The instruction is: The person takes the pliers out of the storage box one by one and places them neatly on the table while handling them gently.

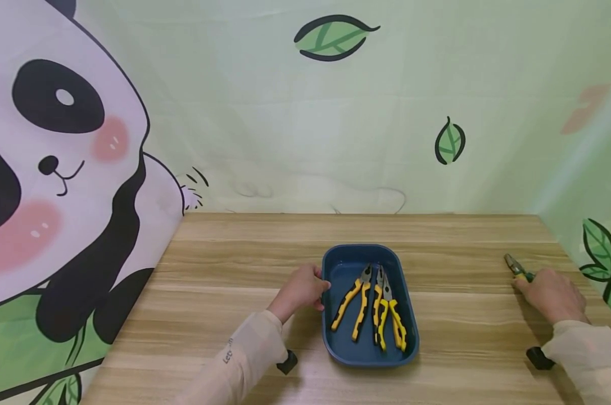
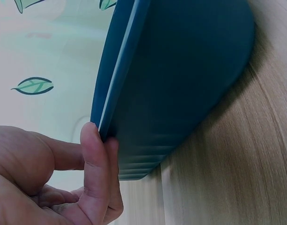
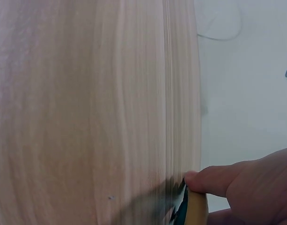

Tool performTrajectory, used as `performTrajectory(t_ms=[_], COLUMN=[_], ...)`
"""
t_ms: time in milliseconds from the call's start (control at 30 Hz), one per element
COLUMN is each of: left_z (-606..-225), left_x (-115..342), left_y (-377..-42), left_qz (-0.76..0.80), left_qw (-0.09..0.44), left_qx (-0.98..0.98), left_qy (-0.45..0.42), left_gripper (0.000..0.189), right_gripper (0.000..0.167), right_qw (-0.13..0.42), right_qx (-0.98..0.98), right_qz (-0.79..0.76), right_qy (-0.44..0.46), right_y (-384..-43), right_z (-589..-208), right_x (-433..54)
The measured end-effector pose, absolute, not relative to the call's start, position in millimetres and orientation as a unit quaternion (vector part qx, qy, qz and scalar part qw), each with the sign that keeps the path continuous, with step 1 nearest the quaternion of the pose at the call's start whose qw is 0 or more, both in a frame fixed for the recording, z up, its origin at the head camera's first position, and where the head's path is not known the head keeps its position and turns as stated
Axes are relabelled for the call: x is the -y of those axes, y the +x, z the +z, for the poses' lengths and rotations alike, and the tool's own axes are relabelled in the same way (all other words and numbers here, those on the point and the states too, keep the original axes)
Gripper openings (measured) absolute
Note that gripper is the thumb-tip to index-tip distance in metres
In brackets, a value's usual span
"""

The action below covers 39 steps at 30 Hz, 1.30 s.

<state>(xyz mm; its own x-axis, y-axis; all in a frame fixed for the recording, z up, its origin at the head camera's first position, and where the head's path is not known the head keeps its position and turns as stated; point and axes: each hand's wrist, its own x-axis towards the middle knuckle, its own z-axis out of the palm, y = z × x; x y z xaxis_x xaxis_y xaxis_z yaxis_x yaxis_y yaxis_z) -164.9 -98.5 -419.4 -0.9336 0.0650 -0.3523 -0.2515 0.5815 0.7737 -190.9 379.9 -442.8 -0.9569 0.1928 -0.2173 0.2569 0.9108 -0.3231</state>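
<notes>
My left hand (image 1: 301, 288) holds the left rim of a dark blue plastic tray (image 1: 371, 361), thumb and fingers pinching its edge (image 2: 119, 75). Inside lie three pairs of pliers: one with orange-yellow and black handles (image 1: 366, 274) spread apart at the left, and two overlapping at the right, the top one bright yellow (image 1: 388, 291). To the right of the tray, my right hand (image 1: 555, 295) grips another pair of pliers (image 1: 515, 264) with green and yellow handles, its metal nose pointing away to the upper left. Part of a handle (image 3: 196, 208) shows under my thumb in the right wrist view.
A wood-grain table (image 1: 244, 253) carries everything. Behind it hangs a pale green backdrop (image 1: 234, 112) with leaves and a large panda (image 1: 93, 169) at the left. Dark blocks (image 1: 287, 362) are strapped at both sleeves.
</notes>
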Motion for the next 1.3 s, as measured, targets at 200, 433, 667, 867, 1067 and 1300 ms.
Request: performTrajectory(t_ms=[200,433,667,867,1067,1300], left_z=[-419,-420,-419,-418,-417,-417], left_x=[99,100,99,98,98,98], left_y=[-164,-164,-164,-164,-163,-163], left_qz=[0.451,0.453,0.449,0.448,0.449,0.451], left_qw=[0.173,0.172,0.173,0.174,0.177,0.180], left_qx=[-0.874,-0.873,-0.875,-0.875,-0.874,-0.872], left_qy=[-0.052,-0.051,-0.057,-0.058,-0.057,-0.059], left_gripper=[0.011,0.011,0.011,0.012,0.012,0.012], right_gripper=[0.049,0.049,0.051,0.054,0.053,0.055], right_qw=[0.089,0.088,0.097,0.094,0.081,0.076], right_qx=[-0.972,-0.971,-0.970,-0.970,-0.971,-0.970], right_qz=[-0.181,-0.179,-0.178,-0.176,-0.181,-0.178], right_qy=[0.123,0.130,0.136,0.136,0.137,0.145], right_y=[-190,-191,-194,-195,-191,-192], right_z=[-441,-441,-446,-449,-450,-452], right_x=[-376,-373,-375,-377,-374,-373])
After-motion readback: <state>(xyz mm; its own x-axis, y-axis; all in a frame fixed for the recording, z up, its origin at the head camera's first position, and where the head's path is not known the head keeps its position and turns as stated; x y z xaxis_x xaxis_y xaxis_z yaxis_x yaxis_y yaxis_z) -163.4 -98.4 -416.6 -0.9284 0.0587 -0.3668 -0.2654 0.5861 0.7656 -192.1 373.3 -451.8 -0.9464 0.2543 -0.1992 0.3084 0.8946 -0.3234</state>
